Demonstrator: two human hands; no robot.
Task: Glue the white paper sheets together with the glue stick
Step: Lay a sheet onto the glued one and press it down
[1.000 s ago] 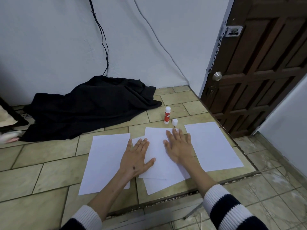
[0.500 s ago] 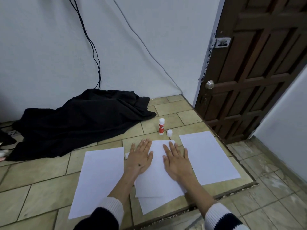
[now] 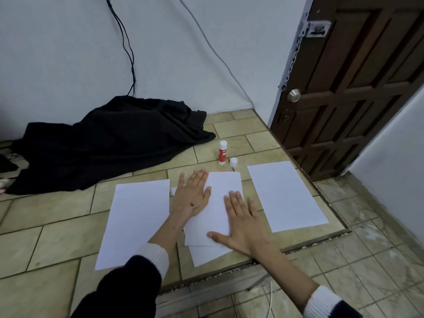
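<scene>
- Fingers [image 3: 199, 180] of the left hand [image 3: 191, 198] lie straight and flat on the top sheet [image 3: 218, 203] of the middle stack, gripping nothing, just pressing down near its far left corner.
- Right hand [image 3: 243, 223] is flat too, fingers spread, thumb out along the near edge of that sheet, palm over its right side.
- Beneath, a lower sheet [image 3: 206, 254] pokes out at the near edge, skewed a little, so the pair does not line up squarely.
- Glue stick [image 3: 222, 152] stands upright on the floor beyond the stack, uncapped, its cap [image 3: 233, 162] just beside it.
- Two single sheets wait on the floor: the left sheet [image 3: 137, 219] and the right sheet [image 3: 284, 193], each apart from the stack.
- This looks like the pressing step, and to do it well: keep one palm planted as an anchor, sweep the other from the centre out to the edges, and chase any bubbles.
- Firm, even pressure on corners matters most, since they lift first.
- Risk: sliding palms could drag the top sheet further askew.
</scene>
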